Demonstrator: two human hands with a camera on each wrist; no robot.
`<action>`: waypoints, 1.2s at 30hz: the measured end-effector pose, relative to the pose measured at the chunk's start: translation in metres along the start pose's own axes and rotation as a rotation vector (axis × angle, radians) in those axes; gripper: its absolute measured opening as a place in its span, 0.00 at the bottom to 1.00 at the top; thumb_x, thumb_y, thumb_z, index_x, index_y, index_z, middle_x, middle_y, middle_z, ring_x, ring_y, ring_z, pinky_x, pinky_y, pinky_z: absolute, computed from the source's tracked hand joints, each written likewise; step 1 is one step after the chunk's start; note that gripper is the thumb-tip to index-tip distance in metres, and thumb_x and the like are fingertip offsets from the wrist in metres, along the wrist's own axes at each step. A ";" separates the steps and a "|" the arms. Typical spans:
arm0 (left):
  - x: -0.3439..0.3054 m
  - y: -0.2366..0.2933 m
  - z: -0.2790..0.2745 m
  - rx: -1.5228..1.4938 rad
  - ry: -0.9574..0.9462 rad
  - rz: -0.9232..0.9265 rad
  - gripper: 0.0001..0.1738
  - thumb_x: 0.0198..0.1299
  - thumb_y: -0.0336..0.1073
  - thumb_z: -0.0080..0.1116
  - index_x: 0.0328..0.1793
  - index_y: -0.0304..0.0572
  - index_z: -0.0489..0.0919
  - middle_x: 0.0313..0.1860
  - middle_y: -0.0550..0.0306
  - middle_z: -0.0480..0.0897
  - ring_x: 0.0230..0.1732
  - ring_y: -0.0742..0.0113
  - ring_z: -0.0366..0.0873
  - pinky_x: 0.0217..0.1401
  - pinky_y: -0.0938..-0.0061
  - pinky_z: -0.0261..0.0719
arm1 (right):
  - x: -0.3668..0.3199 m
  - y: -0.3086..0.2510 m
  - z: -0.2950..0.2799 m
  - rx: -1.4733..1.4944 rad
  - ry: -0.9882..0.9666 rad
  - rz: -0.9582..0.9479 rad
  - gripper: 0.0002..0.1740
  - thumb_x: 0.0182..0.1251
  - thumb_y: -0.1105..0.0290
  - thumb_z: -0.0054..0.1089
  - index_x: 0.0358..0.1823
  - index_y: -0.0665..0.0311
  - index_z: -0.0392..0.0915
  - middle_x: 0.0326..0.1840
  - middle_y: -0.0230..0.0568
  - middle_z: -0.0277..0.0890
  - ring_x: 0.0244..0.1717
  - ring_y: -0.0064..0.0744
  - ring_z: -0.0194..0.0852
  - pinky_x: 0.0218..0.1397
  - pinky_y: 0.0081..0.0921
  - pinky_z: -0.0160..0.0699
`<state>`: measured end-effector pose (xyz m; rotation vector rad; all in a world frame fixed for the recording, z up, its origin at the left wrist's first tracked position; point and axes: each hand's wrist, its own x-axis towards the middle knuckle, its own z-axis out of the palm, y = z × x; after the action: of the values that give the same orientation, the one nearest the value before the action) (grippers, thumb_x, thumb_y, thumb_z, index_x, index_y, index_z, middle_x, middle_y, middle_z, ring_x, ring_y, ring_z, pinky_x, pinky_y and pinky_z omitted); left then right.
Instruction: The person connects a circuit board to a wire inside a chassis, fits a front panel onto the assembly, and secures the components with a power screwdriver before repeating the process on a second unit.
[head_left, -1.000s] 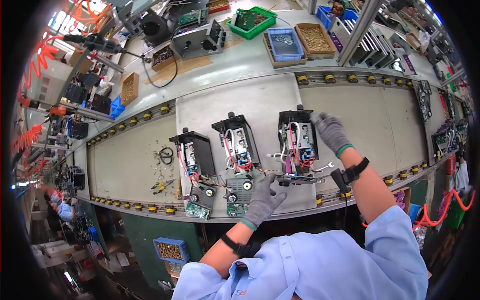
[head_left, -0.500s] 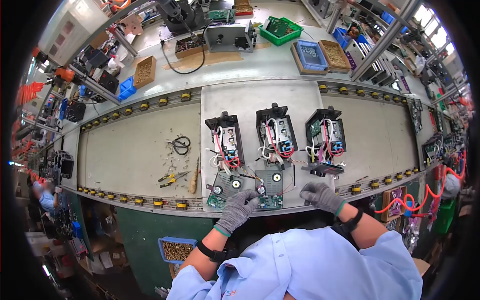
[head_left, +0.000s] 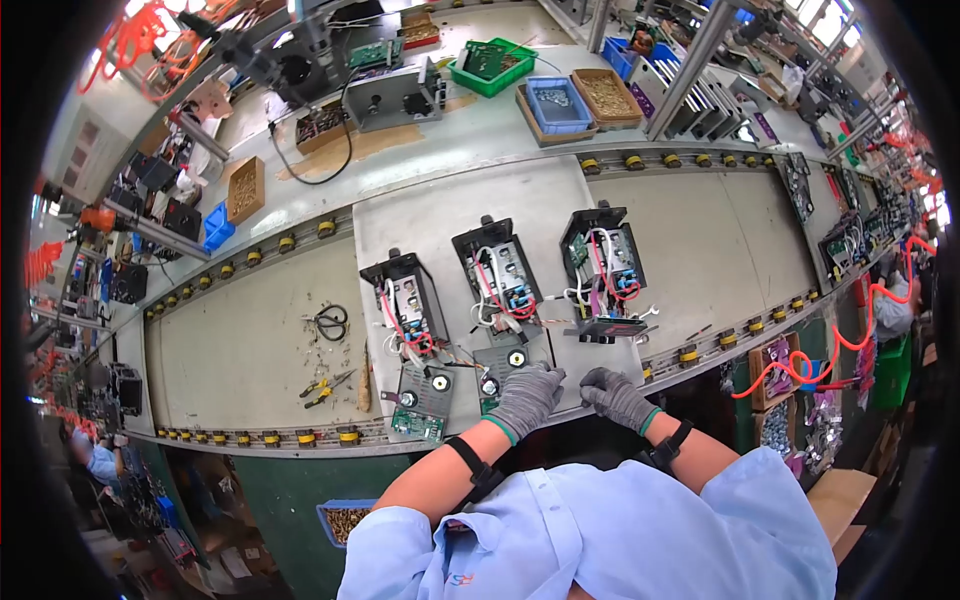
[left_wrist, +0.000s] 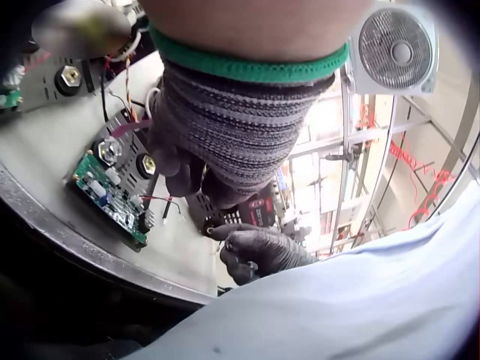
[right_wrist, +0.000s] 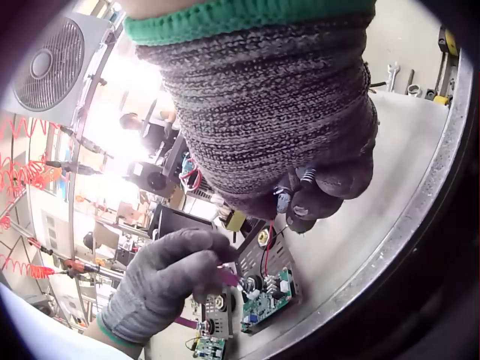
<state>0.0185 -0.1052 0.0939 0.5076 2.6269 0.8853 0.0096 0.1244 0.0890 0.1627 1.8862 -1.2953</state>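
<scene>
Three black open power units (head_left: 498,275) with white and red wires stand in a row. The left gloved hand (head_left: 530,395) is at the front edge, over part of the middle unit's metal panel (head_left: 495,362). Seen from the right wrist, its thumb and fingers pinch a purple ribbon cable (right_wrist: 228,276) beside the panel's green circuit board (right_wrist: 268,309). Close by on the right, the right gloved hand (head_left: 613,398) has curled fingers. Small metal pieces, threaded like screws (right_wrist: 307,176), show between those fingers in the right wrist view.
Scissors (head_left: 328,322), yellow-handled pliers (head_left: 325,388) and scraps lie on the left. A wrench (head_left: 648,318) is by the right unit. Roller rails (head_left: 285,243) border the work surface. Bins of small parts (head_left: 560,103) stand behind.
The right hand has come from the right unit's far corner to the front edge. The left hand has left that unit's front panel, moving to the middle panel. Both hands are now close together.
</scene>
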 end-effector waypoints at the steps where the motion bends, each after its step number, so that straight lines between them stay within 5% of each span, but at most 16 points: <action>1: 0.013 0.001 0.010 0.160 -0.014 -0.027 0.14 0.63 0.37 0.58 0.52 0.44 0.84 0.43 0.44 0.84 0.44 0.48 0.86 0.43 0.54 0.83 | 0.006 0.011 -0.005 -0.008 -0.004 -0.077 0.16 0.74 0.62 0.59 0.55 0.65 0.78 0.32 0.34 0.81 0.30 0.22 0.74 0.33 0.23 0.76; 3: 0.030 -0.013 0.041 0.460 -0.117 -0.061 0.11 0.62 0.35 0.56 0.46 0.46 0.87 0.38 0.47 0.86 0.41 0.51 0.88 0.39 0.55 0.84 | 0.004 0.017 -0.011 0.011 -0.013 -0.075 0.17 0.76 0.60 0.56 0.56 0.64 0.80 0.33 0.32 0.80 0.27 0.20 0.72 0.33 0.22 0.75; 7: 0.028 -0.010 0.033 0.384 -0.204 -0.181 0.10 0.60 0.38 0.59 0.41 0.44 0.87 0.37 0.46 0.85 0.39 0.49 0.86 0.41 0.54 0.82 | 0.015 0.027 -0.023 -0.057 -0.013 -0.164 0.17 0.76 0.61 0.56 0.57 0.64 0.79 0.35 0.33 0.81 0.30 0.20 0.73 0.36 0.22 0.76; 12: 0.007 -0.008 0.015 0.250 -0.206 -0.224 0.13 0.63 0.46 0.63 0.45 0.48 0.88 0.40 0.46 0.84 0.39 0.47 0.85 0.41 0.52 0.82 | 0.030 0.023 -0.019 0.225 -0.106 -0.091 0.15 0.74 0.63 0.61 0.56 0.61 0.81 0.37 0.33 0.83 0.29 0.20 0.71 0.34 0.22 0.75; 20: 0.001 -0.004 0.001 0.236 -0.212 -0.108 0.15 0.67 0.49 0.59 0.42 0.47 0.87 0.36 0.45 0.84 0.39 0.45 0.85 0.42 0.51 0.81 | 0.041 0.007 0.000 0.237 -0.194 -0.104 0.16 0.73 0.64 0.62 0.57 0.61 0.82 0.35 0.28 0.79 0.27 0.16 0.66 0.33 0.18 0.73; 23: 0.002 0.001 -0.007 0.312 -0.216 -0.119 0.12 0.65 0.45 0.61 0.42 0.47 0.87 0.36 0.45 0.84 0.39 0.46 0.85 0.42 0.51 0.82 | 0.045 0.009 0.007 0.334 -0.144 -0.095 0.15 0.73 0.63 0.62 0.55 0.62 0.82 0.34 0.29 0.79 0.25 0.17 0.67 0.30 0.19 0.72; 25: 0.003 -0.002 -0.002 0.370 -0.255 -0.120 0.10 0.64 0.42 0.59 0.43 0.49 0.87 0.40 0.47 0.84 0.42 0.48 0.86 0.43 0.53 0.83 | 0.046 0.008 0.006 0.462 -0.196 0.153 0.14 0.72 0.62 0.61 0.52 0.62 0.83 0.33 0.30 0.78 0.24 0.19 0.69 0.25 0.20 0.70; 28: 0.003 0.002 -0.003 0.428 -0.277 -0.091 0.09 0.62 0.36 0.58 0.44 0.50 0.88 0.45 0.49 0.83 0.45 0.52 0.87 0.44 0.54 0.84 | 0.044 0.008 0.009 0.541 -0.267 0.236 0.12 0.72 0.61 0.60 0.46 0.60 0.83 0.31 0.30 0.78 0.22 0.20 0.69 0.22 0.20 0.67; 36: 0.005 -0.002 0.004 0.465 -0.231 0.009 0.10 0.54 0.37 0.64 0.42 0.48 0.87 0.41 0.52 0.82 0.47 0.52 0.86 0.46 0.55 0.83 | 0.044 0.004 0.015 0.428 -0.341 0.199 0.12 0.72 0.59 0.56 0.39 0.59 0.82 0.29 0.29 0.78 0.23 0.20 0.70 0.21 0.20 0.65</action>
<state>0.0152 -0.1024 0.0884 0.6880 2.6051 0.1903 -0.0090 0.0995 0.0547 0.3205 1.2598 -1.4674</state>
